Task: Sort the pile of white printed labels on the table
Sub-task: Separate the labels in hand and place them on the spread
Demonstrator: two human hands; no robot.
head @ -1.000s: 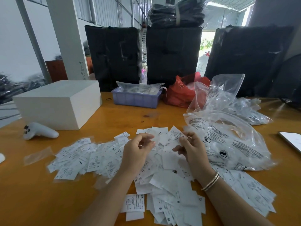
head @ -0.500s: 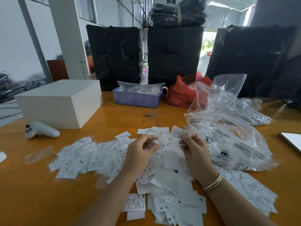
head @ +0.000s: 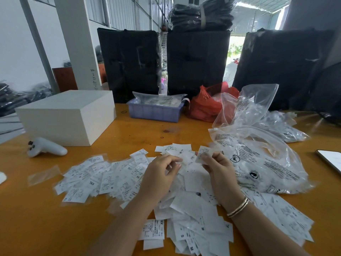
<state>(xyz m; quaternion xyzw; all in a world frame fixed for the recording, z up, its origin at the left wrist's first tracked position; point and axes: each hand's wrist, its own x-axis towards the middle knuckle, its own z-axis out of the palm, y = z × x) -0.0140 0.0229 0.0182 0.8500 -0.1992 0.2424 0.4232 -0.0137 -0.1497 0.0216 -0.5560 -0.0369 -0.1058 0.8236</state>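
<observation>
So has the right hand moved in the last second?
Yes. The right hand has lifted a label up off the pile, slightly toward the clear printed bag.

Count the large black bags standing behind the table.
3: left black bag, middle black bag with a wrapped bundle on top, right black bag. Others may be hidden.

The pile of labels lies spread across the near middle of the table; both hands are above it, the left hand left of the right hand, which holds one label raised; a box stands at far left, a controller before it; a tray sits behind the pile; plastic bags lie to the right; a flat device lies at the right edge.
</observation>
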